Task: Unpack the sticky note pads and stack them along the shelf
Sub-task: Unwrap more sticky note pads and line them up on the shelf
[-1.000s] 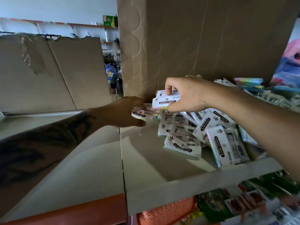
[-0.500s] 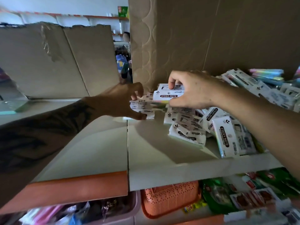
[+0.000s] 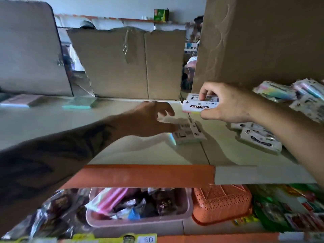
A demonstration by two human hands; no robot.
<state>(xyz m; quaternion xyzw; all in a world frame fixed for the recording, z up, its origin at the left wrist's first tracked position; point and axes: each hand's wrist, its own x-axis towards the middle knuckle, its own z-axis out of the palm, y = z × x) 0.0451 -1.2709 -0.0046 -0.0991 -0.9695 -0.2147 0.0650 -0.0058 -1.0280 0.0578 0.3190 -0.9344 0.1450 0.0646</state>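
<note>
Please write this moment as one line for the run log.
right hand: holds sticky note pad above shelf | left hand: fingers spread beside flat pad | loose pads: unstacked, right

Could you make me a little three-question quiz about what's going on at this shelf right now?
1. True or false: the right hand holds a pack labelled STICKY NOTE above the shelf.
2. What lies flat on the shelf just beyond the left hand?
A. a pack of sticky notes
B. a pair of scissors
C. a roll of tape
3. Fill in: the perforated basket on the lower shelf is ____ in colour.

Key:
1. True; its fingers pinch the pack from above, thumb below.
2. A: the flat pack lies by the left thumb.
3. Orange.
</note>
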